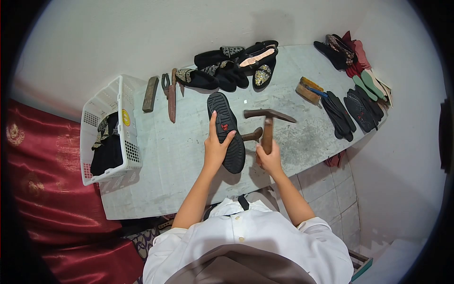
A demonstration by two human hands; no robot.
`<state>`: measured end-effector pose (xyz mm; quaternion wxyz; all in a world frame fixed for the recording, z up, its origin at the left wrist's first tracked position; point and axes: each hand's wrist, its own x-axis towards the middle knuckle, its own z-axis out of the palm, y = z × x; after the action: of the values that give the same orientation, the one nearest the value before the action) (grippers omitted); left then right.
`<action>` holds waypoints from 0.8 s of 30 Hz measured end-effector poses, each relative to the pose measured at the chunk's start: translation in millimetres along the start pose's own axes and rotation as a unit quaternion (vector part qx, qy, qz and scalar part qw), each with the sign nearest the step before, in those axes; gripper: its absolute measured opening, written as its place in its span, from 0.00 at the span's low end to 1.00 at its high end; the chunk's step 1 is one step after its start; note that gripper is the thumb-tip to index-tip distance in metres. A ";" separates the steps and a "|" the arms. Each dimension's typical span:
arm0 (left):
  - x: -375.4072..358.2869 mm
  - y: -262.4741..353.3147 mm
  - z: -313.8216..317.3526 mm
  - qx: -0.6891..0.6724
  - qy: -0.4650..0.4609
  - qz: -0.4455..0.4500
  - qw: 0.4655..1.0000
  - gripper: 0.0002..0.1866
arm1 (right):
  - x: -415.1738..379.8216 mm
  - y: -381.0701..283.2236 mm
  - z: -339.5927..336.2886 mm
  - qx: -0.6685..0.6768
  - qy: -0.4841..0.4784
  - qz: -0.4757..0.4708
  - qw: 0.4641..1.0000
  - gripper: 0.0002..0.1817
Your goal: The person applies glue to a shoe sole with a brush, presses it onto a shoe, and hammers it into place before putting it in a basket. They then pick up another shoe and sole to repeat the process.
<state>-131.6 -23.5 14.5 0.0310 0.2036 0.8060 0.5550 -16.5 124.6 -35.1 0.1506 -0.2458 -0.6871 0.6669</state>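
Observation:
My left hand [217, 146] grips a black shoe [232, 154] with its ridged sole facing up and a small red mark at the middle. The fingers lie along the sole's left side and the thumb presses on its right. Under the shoe, a metal shoe last [254, 135] sticks out to the right; how it supports the shoe is hidden. My right hand [269, 161] is closed around the wooden handle of a hammer [268, 115]. The hammer's head is raised to the right of the shoe, apart from it.
Finished-looking black shoes [227, 71] stand along the table's back. A sharpening block [150, 94], pincers [165, 84] and a sheathed knife [172, 102] lie left. A white basket [128, 146] holds dark cloth pieces. A glue brush [310, 90], black soles [338, 116] and shoe parts [362, 54] lie right.

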 end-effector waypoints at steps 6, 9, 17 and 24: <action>1.1 -2.1 -0.8 -0.018 -0.016 -0.015 1.000 0.42 | -1.4 -1.2 5.0 -0.125 0.025 -0.156 0.979 0.15; 1.1 0.9 -1.6 -0.024 -0.018 -0.020 0.999 0.43 | -7.1 -6.8 12.8 -0.005 0.034 -0.045 0.998 0.15; 1.7 3.1 -5.1 -0.034 -0.023 -0.021 0.999 0.43 | -2.7 -39.3 7.8 -0.179 0.003 -0.165 0.970 0.14; 1.7 -3.8 -1.4 -0.012 -0.008 -0.009 1.000 0.44 | -1.4 -44.1 24.7 -0.143 0.031 -0.185 0.972 0.11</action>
<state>-134.6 -25.3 11.9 0.0449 0.1999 0.8009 0.5627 -34.6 103.5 7.2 0.2563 -0.1536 -0.8037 0.5146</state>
